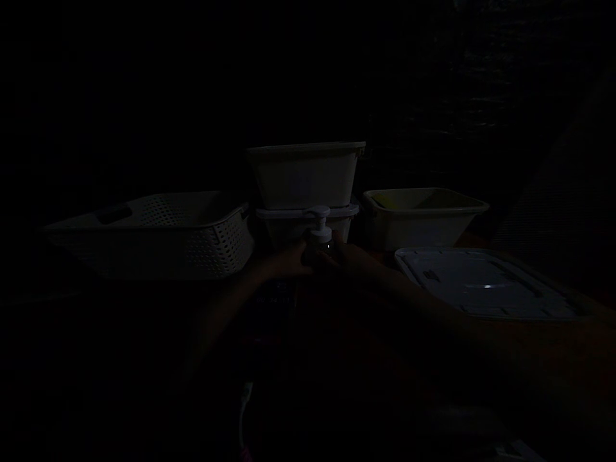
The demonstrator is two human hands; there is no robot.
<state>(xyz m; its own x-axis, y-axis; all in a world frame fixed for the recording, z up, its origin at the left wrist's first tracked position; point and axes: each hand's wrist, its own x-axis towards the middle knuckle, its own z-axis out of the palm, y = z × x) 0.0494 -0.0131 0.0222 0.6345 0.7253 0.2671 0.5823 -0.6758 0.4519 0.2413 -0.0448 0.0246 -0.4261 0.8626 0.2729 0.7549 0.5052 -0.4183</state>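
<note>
The scene is very dark. In the middle stands a pump bottle (321, 236) with a white pump head whose spout points left. My left hand (292, 258) grips the bottle from the left side. From the right, my right hand (353, 258) is closed around it too. Both forearms reach in from the lower corners. Most of the bottle's body is hidden by fingers and shadow. Just behind it is a lidded pale tub (283, 230), with another pale tub (308, 179) stacked on top.
A perforated pale basket (139, 250) stands at left. To the right is a pale tub (418, 228) with something yellowish inside, and before it a flat white lid (471, 285). A dark device with faint digits (273, 299) and a white cable (244, 404) lie nearer.
</note>
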